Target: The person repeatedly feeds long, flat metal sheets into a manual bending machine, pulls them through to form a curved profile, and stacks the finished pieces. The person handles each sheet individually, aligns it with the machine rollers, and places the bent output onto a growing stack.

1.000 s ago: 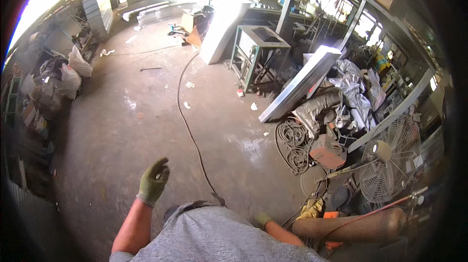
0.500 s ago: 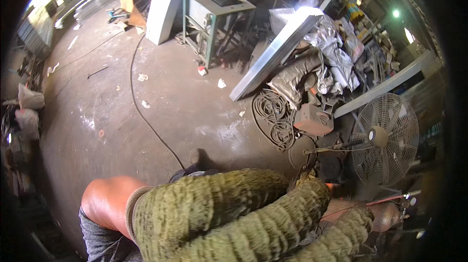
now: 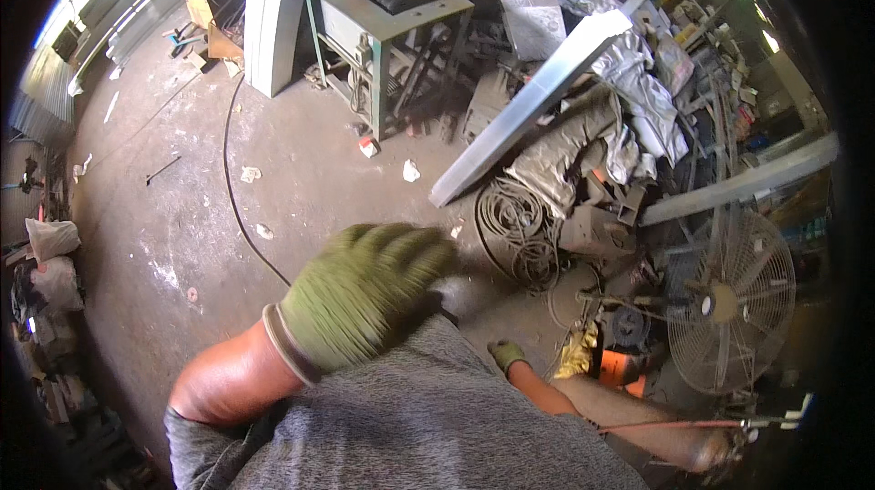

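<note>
My left hand (image 3: 374, 294), in a green knitted glove with a pale cuff, is held palm down in front of my grey shirt (image 3: 456, 408). Its fingers stretch out toward the right, slightly blurred, and I see nothing in them. Lower down and farther right, a smaller-looking hand in a matching green glove, my right hand (image 3: 508, 355), hangs past the shirt's edge. The fingers there are too small and dark to read. Nearest to it are a crumpled yellow thing (image 3: 578, 350) and a brown gas cylinder (image 3: 665, 431) lying with a red hose.
A large fan (image 3: 729, 303) stands at the right. Coiled cable (image 3: 519, 230) lies beside a slanting metal beam (image 3: 533, 107) and silvery sheeting (image 3: 629, 93). Farther off is a green-legged metal stand (image 3: 387, 16). A dark cable (image 3: 231, 175) crosses the floor; white bags (image 3: 53, 253) sit left.
My left hand has drawn away from the camera, where its fingers filled the lower picture. The shirt and my right hand now show. The view has shifted slightly.
</note>
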Motion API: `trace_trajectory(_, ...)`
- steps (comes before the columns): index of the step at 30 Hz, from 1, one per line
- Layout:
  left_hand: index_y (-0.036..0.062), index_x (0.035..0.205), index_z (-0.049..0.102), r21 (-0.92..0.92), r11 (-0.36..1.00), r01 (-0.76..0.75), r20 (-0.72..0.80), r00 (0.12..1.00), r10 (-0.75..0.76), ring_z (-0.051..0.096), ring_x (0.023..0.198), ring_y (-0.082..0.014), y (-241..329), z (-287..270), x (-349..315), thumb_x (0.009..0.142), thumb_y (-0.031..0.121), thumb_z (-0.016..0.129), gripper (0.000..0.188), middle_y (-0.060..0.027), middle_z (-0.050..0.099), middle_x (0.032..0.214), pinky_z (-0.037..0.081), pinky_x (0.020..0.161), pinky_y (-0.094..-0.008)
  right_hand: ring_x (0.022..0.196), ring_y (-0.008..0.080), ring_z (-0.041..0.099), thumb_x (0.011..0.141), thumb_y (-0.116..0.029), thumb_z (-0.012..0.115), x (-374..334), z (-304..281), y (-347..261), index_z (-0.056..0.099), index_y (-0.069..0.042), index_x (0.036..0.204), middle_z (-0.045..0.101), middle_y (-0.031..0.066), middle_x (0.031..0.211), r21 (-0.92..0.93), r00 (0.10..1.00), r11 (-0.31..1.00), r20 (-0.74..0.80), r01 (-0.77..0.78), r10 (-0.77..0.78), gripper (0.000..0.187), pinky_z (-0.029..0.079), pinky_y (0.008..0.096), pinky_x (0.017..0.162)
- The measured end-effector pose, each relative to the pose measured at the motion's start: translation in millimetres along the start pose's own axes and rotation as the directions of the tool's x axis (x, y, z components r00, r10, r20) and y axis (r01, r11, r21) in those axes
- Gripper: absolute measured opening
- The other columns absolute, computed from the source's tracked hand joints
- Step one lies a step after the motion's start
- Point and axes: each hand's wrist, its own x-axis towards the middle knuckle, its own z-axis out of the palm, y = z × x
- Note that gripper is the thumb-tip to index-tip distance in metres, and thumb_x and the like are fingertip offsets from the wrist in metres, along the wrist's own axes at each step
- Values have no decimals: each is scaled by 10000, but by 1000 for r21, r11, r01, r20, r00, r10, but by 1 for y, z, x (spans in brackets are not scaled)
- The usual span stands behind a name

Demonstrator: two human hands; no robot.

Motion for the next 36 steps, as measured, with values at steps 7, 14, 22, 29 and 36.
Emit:
trace_trajectory(7,4,1441,747,-293,453,842,9,476,-879,754,1319,-405,-181,131,-114,1054,284,771,478,-241,790,1399,583,1137,-480,1593,461,526,1015,-554,740,142,-205,-256,469,0,1729,536,286,1733,308,921,914,-361,264,-144,944,421,496,1312)
trace_trajectory(14,-6,1352,812,-237,-185,954,131,-157,-979,805,1251,-334,-209,225,-297,1002,394,743,536,-258,831,1305,604,1097,-434,1599,468,508,987,-642,784,241,-433,-434,372,17,1760,486,317,1751,348,631,841,-776,415,9,1096,438,516,1307)
trace_trajectory(22,49,1217,882,-200,-404,892,241,-355,-903,841,1094,-298,-179,269,-348,976,391,759,436,-202,877,1138,642,973,-437,1364,465,706,867,-643,893,305,-534,-483,650,-23,1519,716,284,1495,451,437,764,-865,462,246,932,583,550,1127)
trace_trajectory(29,36,1220,872,-240,-417,877,252,-358,-899,837,1048,-286,-219,273,-302,976,373,757,432,-176,881,1123,642,950,-425,1218,419,792,892,-668,870,318,-544,-470,830,-45,1251,842,207,1290,487,611,797,-767,358,194,721,621,503,1037)
trace_trajectory(36,38,1195,876,-332,-331,883,263,-251,-932,816,947,-243,-250,258,-266,968,349,755,404,-146,876,1033,633,878,-412,1197,432,793,888,-759,828,289,-549,-460,854,-79,1208,847,200,1252,409,613,888,-763,209,207,752,614,532,1015)
